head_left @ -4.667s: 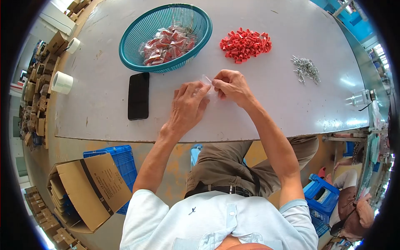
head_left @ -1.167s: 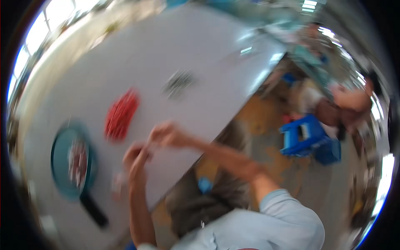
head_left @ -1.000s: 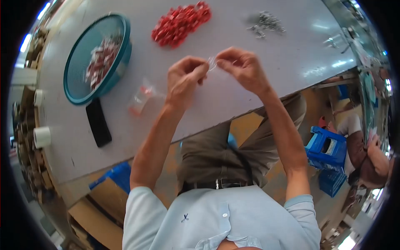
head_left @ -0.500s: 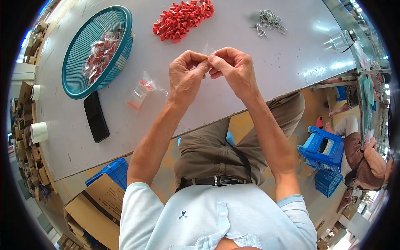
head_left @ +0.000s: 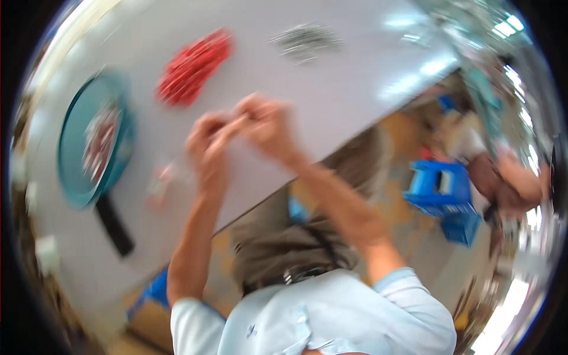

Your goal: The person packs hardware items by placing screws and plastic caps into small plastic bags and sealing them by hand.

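Motion blurs the whole view. My left hand [head_left: 210,142] and my right hand [head_left: 266,127] meet over the table [head_left: 331,94], fingertips pinched together. What they hold cannot be made out. Beyond them lies a pile of small red pieces [head_left: 195,68], with a heap of thin silvery pieces [head_left: 307,41] to its right. A teal basket [head_left: 124,154] at the left contains clear packets with red in them [head_left: 100,142]. Another clear and red packet [head_left: 163,186] rests on the table left of my left forearm.
A black phone [head_left: 114,226] lies beside the basket, and a whitish roll [head_left: 47,254] sits at the left table edge. Blue plastic stools or crates [head_left: 441,186] stand on the floor at the right, near a seated person [head_left: 503,177]. A cardboard box [head_left: 151,325] is at the lower left.
The view has turned, so table items appear shifted left and tilted. Both hands remain close together. Compared with the oldest frame, a clear and red packet now lies on the table beside the phone.
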The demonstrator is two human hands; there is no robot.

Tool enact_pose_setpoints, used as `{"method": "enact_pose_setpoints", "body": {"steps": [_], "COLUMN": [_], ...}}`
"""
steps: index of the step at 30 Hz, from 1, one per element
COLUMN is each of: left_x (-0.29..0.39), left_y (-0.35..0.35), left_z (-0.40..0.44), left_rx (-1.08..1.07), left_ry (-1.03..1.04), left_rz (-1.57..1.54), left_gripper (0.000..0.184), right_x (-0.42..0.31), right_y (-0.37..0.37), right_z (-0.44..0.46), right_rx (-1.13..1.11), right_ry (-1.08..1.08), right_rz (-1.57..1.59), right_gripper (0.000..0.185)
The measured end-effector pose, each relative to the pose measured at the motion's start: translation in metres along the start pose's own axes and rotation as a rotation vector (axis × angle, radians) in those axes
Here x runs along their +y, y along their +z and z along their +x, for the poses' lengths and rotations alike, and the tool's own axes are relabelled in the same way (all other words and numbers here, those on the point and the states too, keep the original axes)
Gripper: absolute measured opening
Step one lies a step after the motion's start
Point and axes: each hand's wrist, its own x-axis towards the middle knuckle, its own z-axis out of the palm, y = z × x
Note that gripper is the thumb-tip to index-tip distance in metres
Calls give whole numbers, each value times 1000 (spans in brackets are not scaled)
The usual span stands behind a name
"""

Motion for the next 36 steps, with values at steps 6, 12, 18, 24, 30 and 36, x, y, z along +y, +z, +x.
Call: {"method": "enact_pose_setpoints", "body": {"steps": [6,12,18,24,30,36], "left_x": [-24,-19,-35,-15,-7,5], "left_y": [-9,2,8,2,1,8], "left_z": [11,7,13,11,9,4], "left_rx": [40,20,-81,-237,-309,-249], "left_ry": [-10,211,84,-15,-255,-174], "left_rz": [-121,234,50,-161,-418,-227], "left_gripper": [13,5,9,23,21,11], "right_x": [-16,-26,-26,-55,-30,-34], "right_y": [1,-10,-14,-36,-29,-40], "right_z": [8,2,-2,-6,-10,-11], "right_rx": [54,28,1,-40,-51,-102], "right_ry": [-243,-194,-226,-105,50,60], "right_rz": [-322,-263,-410,-51,-80,-75], "right_gripper": [9,7,10,16,13,9]}}
